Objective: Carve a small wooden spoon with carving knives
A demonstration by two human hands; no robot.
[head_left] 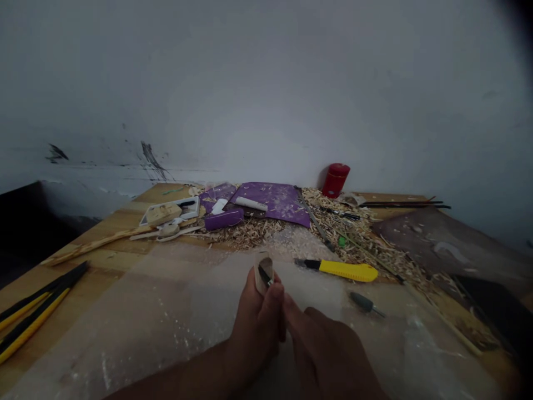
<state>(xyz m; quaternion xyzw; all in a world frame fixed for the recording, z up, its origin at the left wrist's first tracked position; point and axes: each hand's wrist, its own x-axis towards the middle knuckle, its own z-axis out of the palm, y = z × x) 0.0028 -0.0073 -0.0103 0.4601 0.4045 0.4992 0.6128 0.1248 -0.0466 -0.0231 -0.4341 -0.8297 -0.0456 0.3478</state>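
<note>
My left hand (256, 328) is wrapped round a small pale wooden piece (262, 258) whose upper end looks hollowed. Inside that hollow rests the dark metal tip of a slim carving tool (265, 276), with the left thumb pressed close to it. My right hand (320, 344) is closed just to the right, its fingertips touching the left hand; it seems to grip the tool's handle, which is hidden. Beyond the hands lies a yellow utility knife (347, 270). A grey conical grinding bit (364, 303) sits nearer, right of the hands.
Clear plastic sheeting (175, 300) covers much of the wooden table. Wood shavings (258, 234) are heaped at the back, around purple sheets (275, 200) and a red tin (335, 180). Yellow-black long-handled cutters (45, 303) lie left, beside a peeled stick (95, 243) and a white tray (190, 208).
</note>
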